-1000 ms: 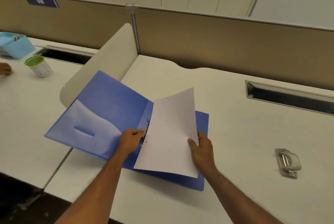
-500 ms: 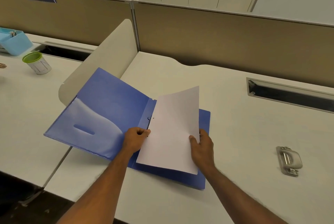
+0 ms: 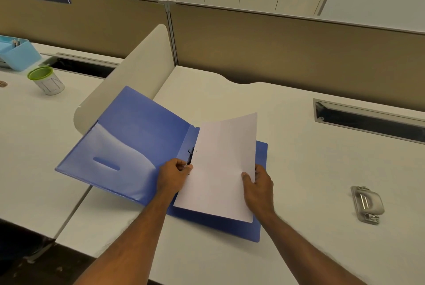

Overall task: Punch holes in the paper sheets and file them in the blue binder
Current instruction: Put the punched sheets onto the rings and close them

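The blue binder (image 3: 138, 137) lies open on the white desk, its left cover with a clear pocket resting on a low divider. A white paper sheet (image 3: 220, 165) rests over the binder's right half, with punched holes along its left edge near the black spine clip (image 3: 190, 154). My left hand (image 3: 173, 176) pinches the sheet's left edge at the clip. The sheet's right edge is gripped by my right hand (image 3: 258, 188), thumb on top. The metal hole punch (image 3: 367, 204) sits on the desk to the right, apart from both hands.
A curved white divider (image 3: 138, 73) stands behind the binder. On the left desk are a green-rimmed cup (image 3: 47, 81) and a light blue organizer (image 3: 17, 54). A cable slot (image 3: 368, 121) is set in the desk at right. Tan partition walls run along the back.
The sheet has shifted slightly left toward the spine clip, with both hands moving along with it. The camera view has drifted a little.
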`<state>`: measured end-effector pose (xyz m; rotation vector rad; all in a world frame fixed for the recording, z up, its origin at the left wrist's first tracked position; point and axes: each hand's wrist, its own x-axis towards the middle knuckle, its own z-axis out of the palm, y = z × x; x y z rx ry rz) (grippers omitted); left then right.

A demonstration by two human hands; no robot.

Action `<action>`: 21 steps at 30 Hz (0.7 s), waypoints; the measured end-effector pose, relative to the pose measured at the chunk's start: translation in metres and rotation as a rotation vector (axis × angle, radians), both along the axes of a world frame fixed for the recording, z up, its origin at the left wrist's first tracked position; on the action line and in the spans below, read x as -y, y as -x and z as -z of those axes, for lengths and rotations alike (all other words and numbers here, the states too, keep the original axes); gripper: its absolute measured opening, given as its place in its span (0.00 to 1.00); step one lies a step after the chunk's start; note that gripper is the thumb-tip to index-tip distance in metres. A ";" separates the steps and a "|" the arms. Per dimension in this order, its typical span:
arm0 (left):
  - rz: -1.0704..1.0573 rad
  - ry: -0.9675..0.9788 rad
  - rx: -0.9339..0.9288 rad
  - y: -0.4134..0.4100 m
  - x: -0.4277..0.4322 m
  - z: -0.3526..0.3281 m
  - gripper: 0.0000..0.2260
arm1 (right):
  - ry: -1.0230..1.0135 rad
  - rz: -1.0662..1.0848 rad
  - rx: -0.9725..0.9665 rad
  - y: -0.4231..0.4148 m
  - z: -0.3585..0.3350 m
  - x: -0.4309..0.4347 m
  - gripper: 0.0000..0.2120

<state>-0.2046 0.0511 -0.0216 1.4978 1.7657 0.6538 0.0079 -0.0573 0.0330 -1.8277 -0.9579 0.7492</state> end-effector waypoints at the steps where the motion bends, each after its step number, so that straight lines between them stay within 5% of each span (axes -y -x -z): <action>1: 0.027 -0.025 -0.018 -0.001 -0.001 -0.001 0.11 | -0.001 -0.002 -0.003 -0.001 -0.001 0.000 0.08; 10: 0.358 -0.185 -0.386 -0.012 -0.020 -0.009 0.20 | 0.025 -0.022 -0.013 -0.002 -0.005 -0.006 0.09; 21: 0.397 -0.184 -0.461 -0.014 -0.028 -0.006 0.19 | 0.029 -0.010 -0.025 -0.003 -0.006 -0.009 0.07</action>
